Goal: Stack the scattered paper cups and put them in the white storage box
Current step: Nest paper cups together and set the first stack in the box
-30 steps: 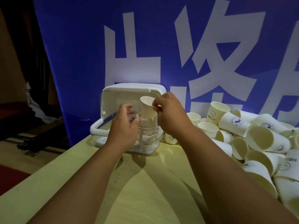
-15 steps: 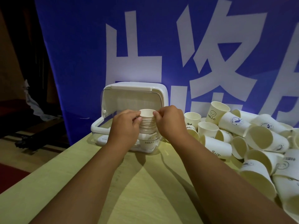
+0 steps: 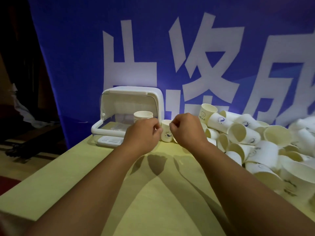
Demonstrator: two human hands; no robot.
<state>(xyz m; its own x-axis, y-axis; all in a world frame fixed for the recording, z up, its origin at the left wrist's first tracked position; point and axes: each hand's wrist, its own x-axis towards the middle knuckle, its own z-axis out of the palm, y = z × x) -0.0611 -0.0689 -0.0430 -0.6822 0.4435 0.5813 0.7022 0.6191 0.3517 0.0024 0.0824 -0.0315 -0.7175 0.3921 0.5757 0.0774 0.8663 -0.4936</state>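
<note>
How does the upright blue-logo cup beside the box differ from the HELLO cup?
The blue-logo cup stands upright on the table; the HELLO cup tilts against the pile. The blue-logo cup bears a round emblem, the HELLO cup a smiley. Both are white paper cups.

Our arms stretch toward the white storage box [image 3: 158, 103].
Our left grip [image 3: 144, 133] curls before the cup stack [image 3: 143, 115] inside it; our right grip [image 3: 185, 128] curls beside an upright cup [image 3: 166, 133], perhaps touching its rim; loose cups [image 3: 245, 132] heap rightward on the surface [image 3: 85, 176].
</note>
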